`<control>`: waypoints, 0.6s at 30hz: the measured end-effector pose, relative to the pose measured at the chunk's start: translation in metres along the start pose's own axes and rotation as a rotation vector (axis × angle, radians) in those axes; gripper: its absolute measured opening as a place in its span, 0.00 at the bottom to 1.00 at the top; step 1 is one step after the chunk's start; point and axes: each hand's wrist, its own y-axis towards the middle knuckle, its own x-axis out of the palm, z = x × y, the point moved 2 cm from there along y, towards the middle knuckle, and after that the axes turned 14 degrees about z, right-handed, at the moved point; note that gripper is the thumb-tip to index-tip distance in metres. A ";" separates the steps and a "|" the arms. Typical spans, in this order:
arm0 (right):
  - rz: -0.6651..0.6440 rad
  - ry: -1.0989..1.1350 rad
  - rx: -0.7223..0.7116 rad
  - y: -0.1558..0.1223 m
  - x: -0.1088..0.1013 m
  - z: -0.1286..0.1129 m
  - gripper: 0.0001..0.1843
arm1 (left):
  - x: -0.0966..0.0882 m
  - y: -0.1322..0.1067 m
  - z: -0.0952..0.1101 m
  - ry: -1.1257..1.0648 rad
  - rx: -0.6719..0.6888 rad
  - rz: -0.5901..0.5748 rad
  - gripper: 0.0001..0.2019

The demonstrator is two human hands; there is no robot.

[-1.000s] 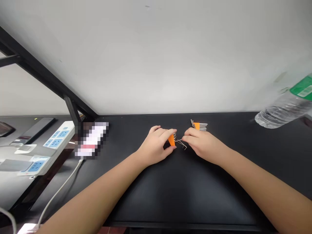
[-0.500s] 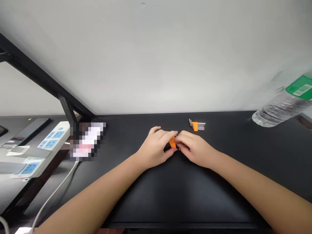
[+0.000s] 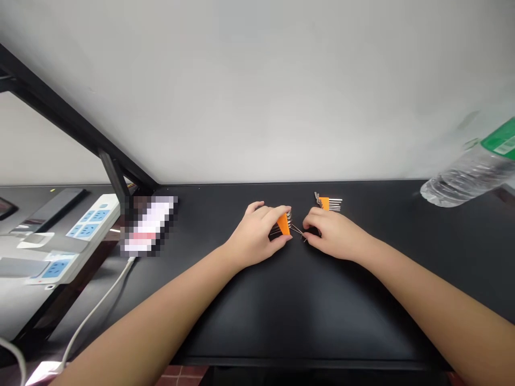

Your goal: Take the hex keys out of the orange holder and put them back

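Observation:
An orange hex key holder (image 3: 284, 224) is gripped between the thumb and fingers of my left hand (image 3: 253, 236). Several bent metal key ends stick out of its right side. Thin hex keys (image 3: 296, 230) stretch from there toward my right hand (image 3: 332, 235), whose thumb and forefinger close at their far ends. How many keys that pinch takes in is too small to tell. Just behind my right hand, a second orange holder with several hex keys (image 3: 324, 202) lies on the black table, partly covered by the hand.
A clear plastic bottle with a green label (image 3: 469, 179) stands at the right by the wall. On the left are a blurred-out phone-like screen (image 3: 147, 225) with a white cable (image 3: 94, 311), a white power strip (image 3: 86, 236) and a black metal frame (image 3: 72, 118).
My right hand has drawn away to the right from the holder in my left hand. Thin keys now show in the gap between the hands. The view has shifted slightly.

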 end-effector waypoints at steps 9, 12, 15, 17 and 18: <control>0.023 -0.239 0.060 0.000 -0.005 0.001 0.11 | -0.001 0.001 -0.001 -0.018 -0.027 -0.025 0.27; -0.004 -0.231 0.100 0.000 -0.008 0.000 0.12 | 0.001 0.000 -0.003 -0.012 -0.030 -0.020 0.28; 0.028 -0.140 0.058 0.000 -0.009 -0.006 0.10 | 0.002 0.000 -0.005 -0.008 -0.028 -0.001 0.29; 0.072 -0.038 -0.012 -0.001 -0.006 -0.011 0.08 | 0.002 0.000 -0.006 -0.003 -0.025 0.013 0.28; 0.093 0.009 -0.052 -0.002 -0.005 -0.012 0.08 | 0.002 -0.001 -0.006 0.000 -0.023 0.021 0.28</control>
